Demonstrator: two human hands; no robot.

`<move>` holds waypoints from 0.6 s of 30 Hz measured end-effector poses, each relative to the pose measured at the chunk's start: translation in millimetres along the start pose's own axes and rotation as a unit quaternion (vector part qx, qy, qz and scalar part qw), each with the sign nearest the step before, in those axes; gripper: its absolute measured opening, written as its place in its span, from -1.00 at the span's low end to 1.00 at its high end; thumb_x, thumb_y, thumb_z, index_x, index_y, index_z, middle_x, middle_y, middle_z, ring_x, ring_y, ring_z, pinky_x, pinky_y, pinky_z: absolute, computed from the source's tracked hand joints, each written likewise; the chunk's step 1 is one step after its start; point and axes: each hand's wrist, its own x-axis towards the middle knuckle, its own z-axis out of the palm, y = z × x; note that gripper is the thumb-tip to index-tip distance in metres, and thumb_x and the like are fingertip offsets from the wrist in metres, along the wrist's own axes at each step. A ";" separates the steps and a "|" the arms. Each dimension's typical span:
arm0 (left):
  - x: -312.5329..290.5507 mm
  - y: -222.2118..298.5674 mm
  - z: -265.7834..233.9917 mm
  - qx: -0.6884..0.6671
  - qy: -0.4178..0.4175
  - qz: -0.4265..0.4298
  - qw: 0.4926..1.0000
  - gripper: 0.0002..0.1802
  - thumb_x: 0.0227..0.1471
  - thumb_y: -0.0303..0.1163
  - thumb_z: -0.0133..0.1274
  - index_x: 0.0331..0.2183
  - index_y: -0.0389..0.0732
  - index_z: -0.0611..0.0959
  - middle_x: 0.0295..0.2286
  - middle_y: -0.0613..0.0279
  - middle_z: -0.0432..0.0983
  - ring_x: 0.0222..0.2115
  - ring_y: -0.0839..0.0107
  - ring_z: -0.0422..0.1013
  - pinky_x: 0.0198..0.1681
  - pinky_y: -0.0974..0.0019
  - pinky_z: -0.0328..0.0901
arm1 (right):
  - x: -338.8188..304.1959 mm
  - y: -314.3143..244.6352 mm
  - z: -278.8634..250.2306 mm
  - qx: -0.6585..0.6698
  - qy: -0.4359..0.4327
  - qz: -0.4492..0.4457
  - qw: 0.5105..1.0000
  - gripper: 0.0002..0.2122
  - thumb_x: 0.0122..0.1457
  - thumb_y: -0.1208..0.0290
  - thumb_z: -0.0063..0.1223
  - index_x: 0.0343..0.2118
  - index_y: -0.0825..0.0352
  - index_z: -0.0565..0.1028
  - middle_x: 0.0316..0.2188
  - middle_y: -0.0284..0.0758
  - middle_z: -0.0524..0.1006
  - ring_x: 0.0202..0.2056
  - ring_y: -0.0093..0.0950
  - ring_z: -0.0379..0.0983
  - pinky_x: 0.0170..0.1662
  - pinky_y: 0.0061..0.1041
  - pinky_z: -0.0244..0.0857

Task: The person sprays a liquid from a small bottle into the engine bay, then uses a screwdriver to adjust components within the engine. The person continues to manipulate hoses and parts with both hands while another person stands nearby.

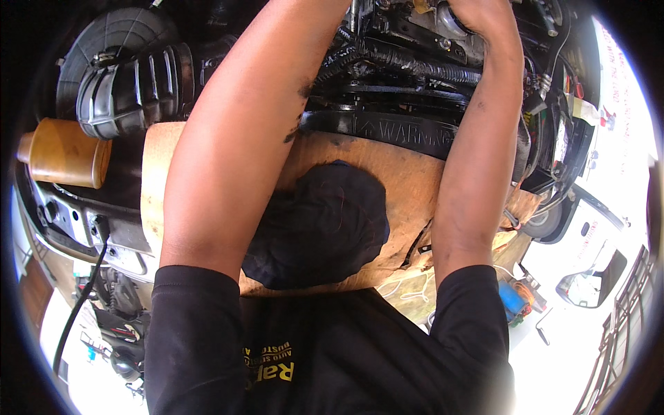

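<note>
My left forearm [235,138], smudged with black grease near the wrist, reaches up over the engine bay. The left hand itself lies beyond the top edge. At the top right, my right hand [481,15] bends inward beside a round metal engine part [451,21]; its fingers are cut off or hidden, so any grip is unclear. Below the hands run a black corrugated wiring sleeve [443,69] and a black panel [404,130]. A brown board [408,180] covers the front of the bay, and a dark bundled cloth [332,221] lies on it between my arms.
To the left are a black ribbed air duct [135,90] and a tan plastic cylinder [72,155]. A black cable [86,297] hangs down the car's front. Loose wires [529,152] run along the right side. A white vehicle [588,256] with a mirror stands at the right.
</note>
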 end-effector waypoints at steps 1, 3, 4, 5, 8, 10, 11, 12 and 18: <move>2.8 -1.2 3.6 0.006 0.016 0.006 1.000 -0.64 0.08 -0.28 0.26 -0.14 -0.31 0.81 -0.13 -0.33 0.69 0.02 -0.17 0.61 0.13 0.00 0.50 | 0.9 -1.6 1.6 -0.004 0.005 -0.004 1.000 -0.65 0.02 0.63 0.12 -0.09 0.46 0.68 -0.15 -0.04 0.73 -0.12 -0.18 0.67 0.02 -0.23 0.47; 3.9 -2.2 3.7 0.010 0.021 0.009 1.000 -0.63 0.07 -0.29 0.26 -0.13 -0.32 0.81 -0.12 -0.34 0.69 0.02 -0.17 0.61 0.14 -0.01 0.50 | -0.9 -5.4 3.2 -0.010 0.014 -0.006 1.000 -0.64 0.01 0.63 0.11 -0.08 0.46 0.68 -0.14 -0.03 0.73 -0.11 -0.16 0.67 0.03 -0.22 0.47; 2.7 -1.4 2.1 0.009 0.011 0.005 1.000 -0.62 0.07 -0.29 0.27 -0.13 -0.33 0.80 -0.12 -0.35 0.68 0.02 -0.17 0.61 0.14 -0.01 0.50 | -2.7 -11.5 1.0 -0.016 0.010 0.012 1.000 -0.63 0.00 0.63 0.10 -0.07 0.46 0.68 -0.15 -0.03 0.73 -0.11 -0.16 0.67 0.04 -0.22 0.47; 1.5 -0.5 0.4 0.008 0.001 0.002 1.000 -0.62 0.07 -0.29 0.27 -0.13 -0.34 0.80 -0.12 -0.36 0.68 0.02 -0.17 0.61 0.14 -0.01 0.50 | -2.5 -4.3 4.8 -0.030 0.022 -0.008 0.999 -0.62 0.00 0.63 0.10 -0.07 0.44 0.68 -0.15 -0.03 0.73 -0.12 -0.16 0.67 0.03 -0.22 0.47; -2.1 3.2 -3.2 -0.007 -0.003 0.004 1.000 -0.60 0.06 -0.29 0.28 -0.12 -0.37 0.79 -0.12 -0.37 0.68 0.02 -0.17 0.61 0.14 0.00 0.49 | -4.2 19.3 7.6 -0.036 0.022 -0.045 0.998 -0.60 0.01 0.61 0.08 -0.04 0.39 0.68 -0.15 -0.04 0.72 -0.13 -0.15 0.66 0.02 -0.21 0.48; 5.1 -0.6 -0.1 0.015 0.002 -0.011 1.000 -0.60 0.06 -0.29 0.28 -0.11 -0.36 0.79 -0.12 -0.37 0.68 0.03 -0.17 0.61 0.15 0.00 0.49 | -0.1 16.1 2.2 0.018 -0.023 -0.049 0.998 -0.59 0.01 0.60 0.07 -0.02 0.36 0.68 -0.15 -0.05 0.72 -0.15 -0.13 0.66 0.02 -0.20 0.48; 8.3 -3.0 0.9 0.027 0.004 -0.018 0.999 -0.59 0.06 -0.29 0.28 -0.11 -0.36 0.79 -0.12 -0.37 0.68 0.03 -0.17 0.60 0.15 0.01 0.49 | 3.6 21.5 4.1 0.072 -0.049 -0.045 0.995 -0.59 0.01 0.59 0.06 -0.03 0.35 0.68 -0.16 -0.06 0.72 -0.16 -0.14 0.66 0.01 -0.21 0.48; 5.4 -1.5 -0.3 0.014 0.005 -0.014 1.000 -0.59 0.06 -0.29 0.28 -0.11 -0.36 0.79 -0.12 -0.37 0.68 0.03 -0.17 0.60 0.15 0.01 0.49 | 3.6 22.4 1.9 0.084 -0.053 -0.037 0.994 -0.59 0.00 0.59 0.06 -0.03 0.35 0.68 -0.16 -0.06 0.72 -0.17 -0.14 0.66 0.00 -0.21 0.48; -3.2 4.3 -6.4 -0.020 0.000 0.002 1.000 -0.60 0.07 -0.31 0.25 -0.10 -0.37 0.79 -0.10 -0.38 0.67 0.04 -0.19 0.60 0.17 -0.01 0.48 | -0.2 17.3 4.5 -0.004 -0.007 -0.035 0.999 -0.59 0.00 0.58 0.07 -0.03 0.37 0.67 -0.18 -0.07 0.72 -0.19 -0.17 0.65 -0.02 -0.25 0.48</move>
